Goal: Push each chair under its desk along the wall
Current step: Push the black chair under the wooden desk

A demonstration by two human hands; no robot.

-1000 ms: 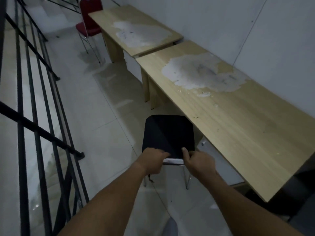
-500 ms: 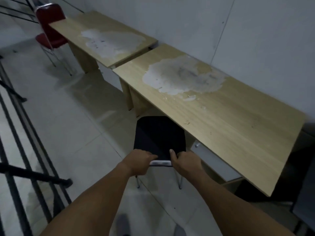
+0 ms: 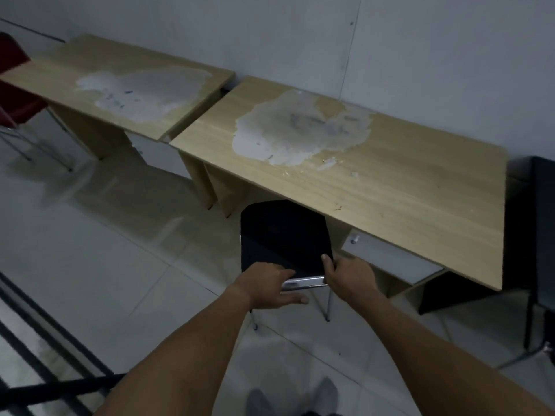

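The chrome rail of the black chair is gripped by the right hand; the left hand lies loosely open against it. The chair's front is tucked under the near desk. Beyond this desk stand a second desk and a red chair. No writing can be read.

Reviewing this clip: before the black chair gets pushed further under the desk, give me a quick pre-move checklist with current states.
1. Right hand gripping the chair back: ok.
2. Left hand gripping: not ok, fingers spread loose at the metal bar.
3. Black chair lined up with the gap beside the drawer: ok.
4. Seat front started under the desk: ok.
5. Space under the desk free: cannot tell, hidden.
6. Red chair tucked in: not ok.
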